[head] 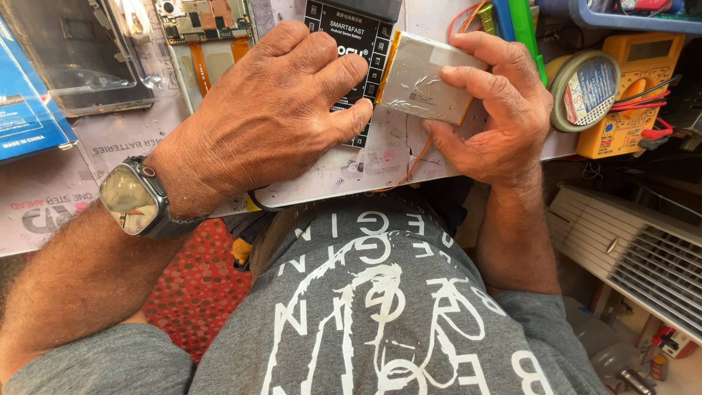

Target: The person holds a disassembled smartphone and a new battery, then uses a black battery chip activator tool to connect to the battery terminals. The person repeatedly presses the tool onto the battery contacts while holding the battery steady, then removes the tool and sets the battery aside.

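My right hand [497, 102] grips a flat silver battery pouch [420, 77] with orange tape along its edge and thin wires trailing below it. My left hand [274, 110], with a square watch [131, 197] on the wrist, rests palm down over a black rectangular board [344, 36] lying on the workbench; its fingertips press beside the pouch's left edge. Whether the left hand holds anything under the palm is hidden.
An opened phone with a bare circuit board [201, 22] lies at the back. A yellow multimeter [632, 95] and a round tin [585, 88] stand at right. A blue box [29, 117] sits at left, a white slatted heater [636, 249] lower right.
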